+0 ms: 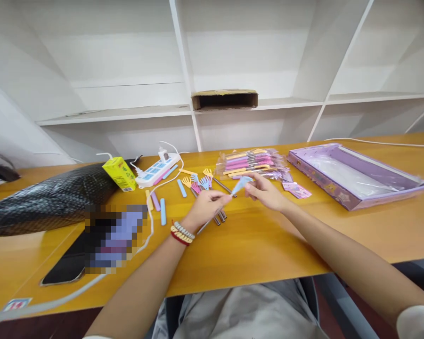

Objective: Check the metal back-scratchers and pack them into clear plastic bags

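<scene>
My left hand (205, 207), with bead bracelets on the wrist, pinches the thin metal rod of a small back scratcher. My right hand (265, 190) pinches its light blue hand-shaped head (240, 182). Both hands hover just above the wooden table (254, 245). Behind them lie several loose hand-shaped heads (198, 182) in yellow, pink and blue, several metal rods (219, 216), and coloured handle sleeves (162, 211) in blue, yellow and purple.
Bagged finished scratchers (252, 162) lie behind my right hand. A purple display box (353, 174) sits at the right. A white power strip (157, 170), a yellow drink carton (120, 173), a black bag (45, 200) and a phone (69, 266) are at the left. White shelves hold a cardboard box (224, 99).
</scene>
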The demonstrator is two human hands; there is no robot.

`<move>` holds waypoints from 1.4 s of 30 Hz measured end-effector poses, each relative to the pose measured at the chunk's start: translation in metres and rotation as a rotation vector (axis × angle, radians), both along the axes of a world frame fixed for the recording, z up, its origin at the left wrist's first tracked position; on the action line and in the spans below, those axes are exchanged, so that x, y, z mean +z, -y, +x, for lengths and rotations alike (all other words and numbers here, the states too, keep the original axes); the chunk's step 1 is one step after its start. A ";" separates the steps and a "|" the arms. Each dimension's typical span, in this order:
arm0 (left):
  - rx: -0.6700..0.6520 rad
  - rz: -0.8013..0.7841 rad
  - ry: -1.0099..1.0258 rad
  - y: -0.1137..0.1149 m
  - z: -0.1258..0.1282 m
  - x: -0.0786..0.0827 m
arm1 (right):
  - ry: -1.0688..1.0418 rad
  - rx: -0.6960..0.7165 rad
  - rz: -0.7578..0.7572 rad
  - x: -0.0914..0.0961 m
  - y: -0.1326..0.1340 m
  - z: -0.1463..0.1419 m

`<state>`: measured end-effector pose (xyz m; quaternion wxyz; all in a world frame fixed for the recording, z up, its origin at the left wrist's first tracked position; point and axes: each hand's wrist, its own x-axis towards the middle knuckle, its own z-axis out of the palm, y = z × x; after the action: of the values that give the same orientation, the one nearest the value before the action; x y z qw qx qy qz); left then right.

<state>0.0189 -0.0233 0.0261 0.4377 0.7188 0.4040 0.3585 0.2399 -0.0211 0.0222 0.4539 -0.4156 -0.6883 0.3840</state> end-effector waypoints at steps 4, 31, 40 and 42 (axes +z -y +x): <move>-0.110 -0.016 -0.051 0.013 0.008 -0.002 | -0.213 0.132 -0.151 0.000 0.005 -0.012; 0.887 0.123 -0.988 -0.051 -0.061 -0.016 | -0.645 -0.239 -0.271 -0.021 -0.026 0.029; 0.786 0.300 -1.004 -0.037 -0.047 0.003 | -0.660 -0.241 -0.258 -0.021 -0.029 0.033; 0.732 0.410 -0.984 -0.033 -0.042 0.005 | -0.661 -0.248 -0.254 -0.020 -0.028 0.032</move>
<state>-0.0228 0.0096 0.0307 -0.0954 0.6839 0.6998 0.1828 0.2724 0.0067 0.0026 0.6394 -0.4025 -0.3959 0.5219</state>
